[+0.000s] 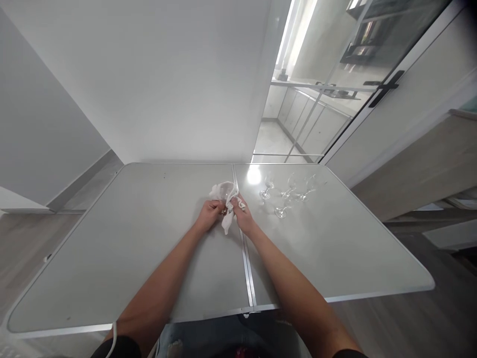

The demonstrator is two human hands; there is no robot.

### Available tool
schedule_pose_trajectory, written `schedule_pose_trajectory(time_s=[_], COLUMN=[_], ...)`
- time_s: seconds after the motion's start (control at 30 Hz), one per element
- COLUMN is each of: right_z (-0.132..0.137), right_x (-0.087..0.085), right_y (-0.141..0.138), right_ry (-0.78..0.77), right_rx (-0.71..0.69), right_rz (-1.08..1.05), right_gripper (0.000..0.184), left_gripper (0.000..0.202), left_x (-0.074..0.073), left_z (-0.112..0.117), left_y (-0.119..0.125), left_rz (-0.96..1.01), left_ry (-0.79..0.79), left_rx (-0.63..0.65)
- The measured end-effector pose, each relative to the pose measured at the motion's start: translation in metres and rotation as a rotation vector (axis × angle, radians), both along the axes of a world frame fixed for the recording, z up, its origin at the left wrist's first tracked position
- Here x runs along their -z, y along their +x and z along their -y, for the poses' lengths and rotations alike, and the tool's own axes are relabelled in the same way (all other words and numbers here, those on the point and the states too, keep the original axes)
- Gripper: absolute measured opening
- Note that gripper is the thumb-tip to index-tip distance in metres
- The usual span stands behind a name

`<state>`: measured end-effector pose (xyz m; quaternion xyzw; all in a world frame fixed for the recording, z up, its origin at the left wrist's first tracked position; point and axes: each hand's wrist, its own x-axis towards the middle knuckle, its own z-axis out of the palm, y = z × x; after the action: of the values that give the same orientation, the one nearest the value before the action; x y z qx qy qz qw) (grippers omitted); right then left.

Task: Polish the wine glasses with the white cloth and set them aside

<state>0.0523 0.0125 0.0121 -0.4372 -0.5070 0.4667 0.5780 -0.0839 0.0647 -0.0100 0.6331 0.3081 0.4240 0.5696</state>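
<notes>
Over the middle seam of the grey folding table (130, 248), both my hands work together on one clear stemmed glass (224, 189) wrapped in a white cloth (228, 223). My left hand (209, 215) is closed round the glass's lower part. My right hand (242, 216) is closed on the cloth, which is bunched over the bowl and hangs down between my hands. The glass's stem is hidden by my fingers and the cloth.
Several more clear stemmed glasses (286, 196) stand to the right of my hands, toward the table's far edge. A white wall rises behind the table, and a glass door (335, 89) opens onto a kitchen at the back right. A wooden counter (428, 164) runs along the right.
</notes>
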Motion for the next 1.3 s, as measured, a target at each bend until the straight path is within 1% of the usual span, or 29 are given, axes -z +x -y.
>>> schedule_pose_trajectory(time_s=[0.07,0.17,0.23,0.3,0.37,0.43,0.5,0.57,0.67,0.7,0.77,0.87,0.93,1.0,1.07,1.1,1.13,1.2,1.27,1.3], right_z=[-0.002,-0.004,-0.005,-0.004,-0.002,-0.001,-0.001,-0.002,-0.005,-0.005,-0.004,0.001,0.005,0.007,0.007,0.007,0.007,0.007,0.009,0.01], right_x=[0.002,0.003,0.003,0.003,0.002,0.001,0.002,0.004,0.006,0.006,0.006,0.001,-0.002,-0.005,-0.007,-0.006,-0.006,-0.004,-0.003,-0.003], right_y=[0.003,0.006,0.007,0.007,0.007,0.006,0.004,0.003,0.003,0.002,0.0,-0.004,-0.004,-0.003,0.0,0.001,0.002,0.001,-0.002,-0.004], right_ry=[0.106,0.157,0.152,0.134,0.115,0.104,0.101,0.085,0.009,-0.029,-0.115,-0.256,-0.336,-0.382,-0.352,-0.304,-0.241,-0.123,-0.075,-0.078], right_rx=[-0.027,-0.017,0.02,0.049,0.048,0.045,0.052,0.057,0.068,0.07,0.027,-0.129,-0.225,-0.302,-0.325,-0.303,-0.247,-0.061,0.132,0.196], right_rz=[0.166,0.279,0.31,0.356,0.408,0.435,0.41,0.336,0.158,0.083,-0.078,-0.296,-0.376,-0.37,-0.251,-0.143,-0.002,0.335,0.621,0.692], right_gripper=[0.045,0.046,0.047,0.046,0.04,0.031,0.026,0.027,0.033,0.035,0.04,0.044,0.045,0.045,0.042,0.04,0.036,0.024,0.013,0.012], left_gripper=[0.056,0.051,0.049,0.043,0.037,0.033,0.03,0.028,0.036,0.04,0.045,0.046,0.046,0.052,0.063,0.066,0.067,0.065,0.062,0.061], left_x=[0.003,0.005,0.003,0.0,-0.003,-0.005,-0.005,-0.004,-0.004,-0.005,-0.008,-0.016,-0.021,-0.025,-0.024,-0.023,-0.021,-0.016,-0.012,-0.011], left_z=[-0.002,-0.003,-0.003,-0.001,0.0,0.001,0.0,-0.001,-0.002,-0.002,-0.001,0.002,0.005,0.005,0.004,0.003,0.001,-0.002,-0.004,-0.005], left_y=[0.001,0.002,0.002,0.002,0.001,-0.001,-0.003,-0.004,-0.004,-0.003,-0.002,-0.004,-0.008,-0.011,-0.012,-0.012,-0.011,-0.009,-0.007,-0.007], left_rz=[-0.013,-0.056,-0.072,-0.069,-0.063,-0.062,-0.067,-0.072,-0.05,-0.019,0.104,0.339,0.462,0.525,0.532,0.523,0.515,0.508,0.508,0.512], left_ry=[-0.009,0.007,0.029,0.051,0.072,0.085,0.099,0.104,0.096,0.086,0.045,-0.077,-0.18,-0.263,-0.291,-0.283,-0.263,-0.216,-0.181,-0.172], left_rx=[-0.098,-0.182,-0.186,-0.142,-0.118,-0.16,-0.238,-0.298,-0.358,-0.36,-0.309,-0.108,0.005,0.098,0.151,0.15,0.128,0.057,-0.004,-0.02])
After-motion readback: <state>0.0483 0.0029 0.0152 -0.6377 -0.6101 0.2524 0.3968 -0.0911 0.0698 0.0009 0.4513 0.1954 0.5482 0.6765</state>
